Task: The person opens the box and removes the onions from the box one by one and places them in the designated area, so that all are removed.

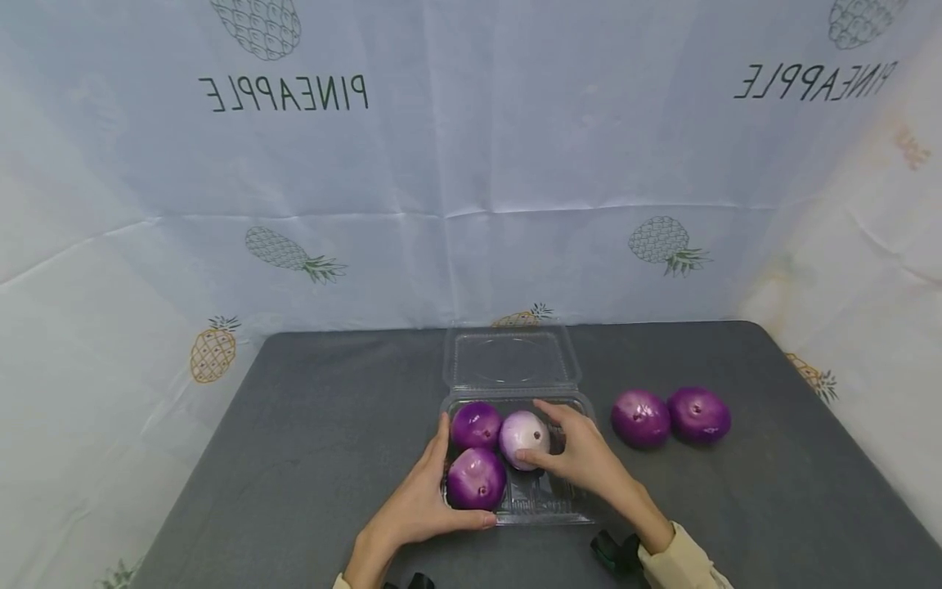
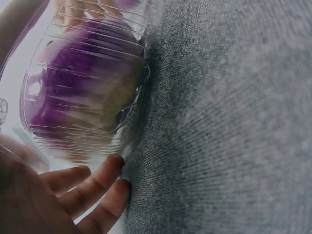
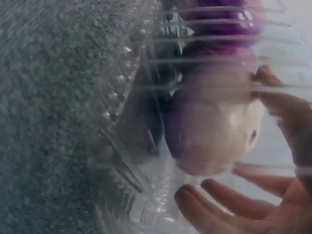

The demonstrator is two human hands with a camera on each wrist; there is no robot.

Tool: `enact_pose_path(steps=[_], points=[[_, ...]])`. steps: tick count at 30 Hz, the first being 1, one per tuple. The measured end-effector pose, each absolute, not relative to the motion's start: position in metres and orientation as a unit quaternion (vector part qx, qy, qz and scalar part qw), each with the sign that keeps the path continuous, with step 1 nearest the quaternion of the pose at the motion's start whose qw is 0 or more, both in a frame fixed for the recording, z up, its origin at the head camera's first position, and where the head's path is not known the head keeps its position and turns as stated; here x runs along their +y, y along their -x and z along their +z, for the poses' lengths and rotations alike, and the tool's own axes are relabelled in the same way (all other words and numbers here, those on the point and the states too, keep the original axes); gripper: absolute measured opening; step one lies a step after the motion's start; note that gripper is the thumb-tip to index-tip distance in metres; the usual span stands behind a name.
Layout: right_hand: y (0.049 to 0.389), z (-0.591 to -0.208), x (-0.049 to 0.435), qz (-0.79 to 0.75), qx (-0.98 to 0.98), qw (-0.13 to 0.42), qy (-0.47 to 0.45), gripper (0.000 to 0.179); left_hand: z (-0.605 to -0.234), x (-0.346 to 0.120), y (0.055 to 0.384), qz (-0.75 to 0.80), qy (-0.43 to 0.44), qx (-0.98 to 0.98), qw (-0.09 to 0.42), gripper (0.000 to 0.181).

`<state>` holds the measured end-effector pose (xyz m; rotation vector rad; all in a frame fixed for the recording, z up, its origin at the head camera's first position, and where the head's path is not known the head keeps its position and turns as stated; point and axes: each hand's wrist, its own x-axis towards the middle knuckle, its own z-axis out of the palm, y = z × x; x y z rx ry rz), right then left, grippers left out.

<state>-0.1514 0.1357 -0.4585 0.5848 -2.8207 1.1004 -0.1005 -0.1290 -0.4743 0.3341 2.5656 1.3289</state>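
A clear plastic clamshell box (image 1: 548, 511) lies with its lid (image 1: 511, 360) folded back. Inside, along the left, sit two glossy round purple fruits, one at the back (image 1: 475, 424) and one in front (image 1: 477, 481). A paler purple-and-white fruit (image 1: 523, 440) with a small dark spot is beside the back one. My right hand (image 1: 585, 458) holds this pale fruit between thumb and fingers, within the box. My left hand (image 1: 423, 495) rests against the box's front left corner, with fingers along its side and thumb at the front. Ribbed plastic blurs the fruit in both wrist views.
Two more purple fruits, a left one (image 1: 640, 419) and a right one (image 1: 699, 414), lie side by side to the right of the box. The grey table (image 1: 309, 458) ends at a pineapple-print cloth (image 1: 471, 164) hung behind and around it.
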Motion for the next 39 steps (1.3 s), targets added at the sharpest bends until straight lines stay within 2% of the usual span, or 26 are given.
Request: enact_pose_path(steps=[8,16,26,39], points=[[0.1476,-0.4597,0.1344,0.324,-0.922,0.023,-0.213,0.078,-0.4747,-0.1289,0.1007,0.450,-0.111,0.878,0.116,0.146],[0.1472,-0.4603,0.1366,0.336,-0.908,0.003,-0.251,0.091,-0.4733,-0.1286,0.1009,0.452,-0.113,0.877,0.119,0.145],[0.1477,-0.4639,0.1374,0.329,-0.908,0.067,-0.249,0.082,-0.4734,-0.1288,0.1011,0.456,-0.113,0.875,0.120,0.144],[0.1466,-0.4646,0.1384,0.335,-0.899,0.024,-0.280,0.085,-0.4730,-0.1289,0.1009,0.452,-0.105,0.876,0.132,0.144]])
